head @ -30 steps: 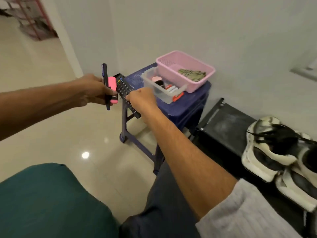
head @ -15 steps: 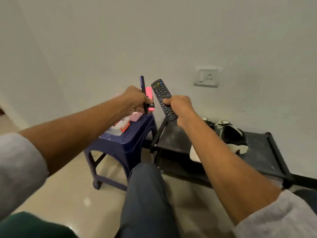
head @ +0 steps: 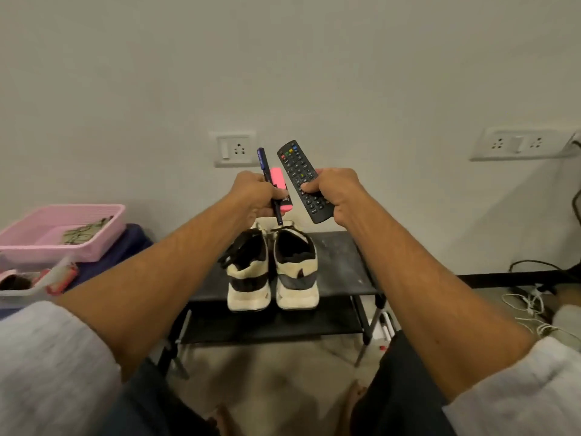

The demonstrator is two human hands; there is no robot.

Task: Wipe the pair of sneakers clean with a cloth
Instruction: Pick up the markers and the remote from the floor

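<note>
Grey sleeves (head: 47,357) are seen nearest, pushed up on both outstretched forearms. Further out, a blue pen (head: 263,162) and a pink highlighter (head: 278,180) are gripped together in the curled fingers of the left hand (head: 251,196). A black remote control (head: 297,166) is clasped in the right hand (head: 341,193), buttons up. Below and beyond the hands, the pair of sneakers (head: 295,278) is set side by side, heels forward, on the top shelf of a black shoe rack (head: 339,265). At far left, a folded cloth (head: 85,232) is lying in a pink basket (head: 103,243) on a blue stool (head: 132,243). A wall socket (head: 235,149) is mounted behind.
</note>
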